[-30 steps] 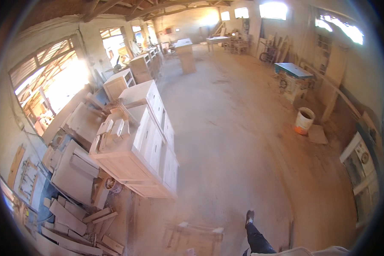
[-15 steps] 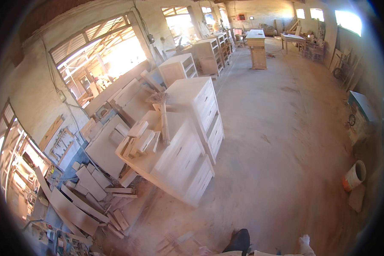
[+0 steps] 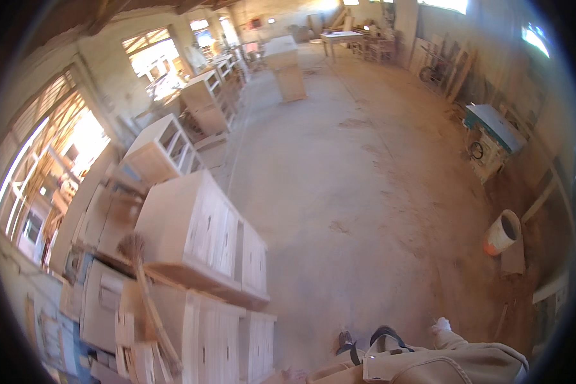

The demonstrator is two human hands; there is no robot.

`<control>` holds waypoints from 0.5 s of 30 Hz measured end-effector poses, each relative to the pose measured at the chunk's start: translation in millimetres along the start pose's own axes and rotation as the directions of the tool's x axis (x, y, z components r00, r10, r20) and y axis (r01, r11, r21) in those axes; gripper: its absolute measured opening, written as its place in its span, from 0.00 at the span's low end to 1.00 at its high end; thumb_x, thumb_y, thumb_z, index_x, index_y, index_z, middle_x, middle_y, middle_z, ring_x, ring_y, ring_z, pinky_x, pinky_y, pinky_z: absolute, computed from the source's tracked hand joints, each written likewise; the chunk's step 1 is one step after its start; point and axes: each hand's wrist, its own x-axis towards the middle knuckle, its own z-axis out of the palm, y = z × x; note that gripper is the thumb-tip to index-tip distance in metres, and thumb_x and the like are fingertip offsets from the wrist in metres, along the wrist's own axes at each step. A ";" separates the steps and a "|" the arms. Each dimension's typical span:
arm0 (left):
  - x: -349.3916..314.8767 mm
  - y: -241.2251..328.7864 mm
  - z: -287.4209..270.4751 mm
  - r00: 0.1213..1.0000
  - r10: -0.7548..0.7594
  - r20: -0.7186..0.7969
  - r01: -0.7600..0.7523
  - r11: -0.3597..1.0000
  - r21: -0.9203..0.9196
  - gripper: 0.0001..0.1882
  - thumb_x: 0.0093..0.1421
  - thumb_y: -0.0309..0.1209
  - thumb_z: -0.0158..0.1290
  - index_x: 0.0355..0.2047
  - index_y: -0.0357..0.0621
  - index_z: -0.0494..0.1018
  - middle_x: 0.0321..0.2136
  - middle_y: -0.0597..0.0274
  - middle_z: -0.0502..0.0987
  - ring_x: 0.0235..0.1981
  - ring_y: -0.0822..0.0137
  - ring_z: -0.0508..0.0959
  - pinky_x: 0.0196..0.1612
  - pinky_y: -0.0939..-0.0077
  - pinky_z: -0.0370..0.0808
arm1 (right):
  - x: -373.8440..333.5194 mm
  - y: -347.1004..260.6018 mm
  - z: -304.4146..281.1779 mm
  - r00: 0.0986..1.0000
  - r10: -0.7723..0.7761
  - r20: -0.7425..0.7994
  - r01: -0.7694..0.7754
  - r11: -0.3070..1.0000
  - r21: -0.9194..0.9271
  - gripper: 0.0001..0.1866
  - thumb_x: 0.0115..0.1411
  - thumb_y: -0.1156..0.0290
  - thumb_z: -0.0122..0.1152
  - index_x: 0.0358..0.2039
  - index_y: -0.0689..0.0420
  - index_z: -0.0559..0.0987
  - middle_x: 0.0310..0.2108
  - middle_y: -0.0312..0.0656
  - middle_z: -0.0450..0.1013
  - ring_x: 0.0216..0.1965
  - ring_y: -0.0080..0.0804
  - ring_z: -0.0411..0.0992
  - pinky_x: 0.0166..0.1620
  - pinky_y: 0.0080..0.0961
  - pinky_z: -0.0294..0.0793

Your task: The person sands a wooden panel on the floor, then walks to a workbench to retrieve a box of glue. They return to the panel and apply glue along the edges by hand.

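My right hand [image 3: 440,325] looks pale and small at the end of a tan sleeve, low over the dusty floor at the right of my body. Its fingers are too blurred to read, and I make out no object in it. At the lower edge, beside the near drawer cabinet [image 3: 227,339], a blurred pinkish patch seems to be my left hand [image 3: 293,375]; its fingers are not distinct. A broom [image 3: 148,297] with a bristle head leans across wood offcuts [image 3: 144,360] on that cabinet. Behind it stands a second pale wooden cabinet [image 3: 179,221].
More unfinished cabinets [image 3: 157,150] line the left wall below the windows. A tall wooden piece [image 3: 287,70] and a table [image 3: 340,37] stand far ahead. At right are a green-edged machine [image 3: 493,131] with a handwheel and a white-and-orange bucket [image 3: 502,232].
My view has swung right and moved forward, so the cabinets sit farther left and nearer. More of my tan clothing and right sleeve shows at the bottom.
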 end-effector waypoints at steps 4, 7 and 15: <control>67.6 126.0 34.4 0.996 0.044 0.082 -0.051 0.995 0.088 0.25 0.65 0.44 0.42 0.51 0.33 0.64 0.45 0.34 0.73 0.41 0.41 0.77 0.45 0.47 0.75 | 29.0 -19.3 -19.6 0.989 0.148 -0.009 -0.146 0.981 0.125 0.18 0.50 0.68 0.64 0.41 0.61 0.78 0.44 0.57 0.74 0.47 0.52 0.74 0.48 0.42 0.75; 124.9 232.0 62.9 0.976 0.032 0.214 -0.049 0.996 0.074 0.28 0.66 0.47 0.40 0.53 0.32 0.63 0.47 0.32 0.72 0.40 0.41 0.77 0.40 0.48 0.76 | 62.0 -43.1 -31.0 0.970 0.243 -0.002 -0.242 0.964 0.110 0.17 0.50 0.68 0.63 0.41 0.61 0.78 0.44 0.57 0.74 0.47 0.52 0.74 0.48 0.42 0.75; 167.6 401.9 177.5 0.998 0.038 0.051 -0.042 0.997 0.068 0.28 0.65 0.47 0.41 0.51 0.32 0.64 0.43 0.33 0.73 0.35 0.44 0.80 0.32 0.53 0.78 | 184.7 -225.3 -106.0 0.972 0.229 0.048 -0.232 0.968 0.093 0.16 0.50 0.68 0.61 0.39 0.61 0.79 0.43 0.56 0.74 0.46 0.52 0.74 0.47 0.41 0.75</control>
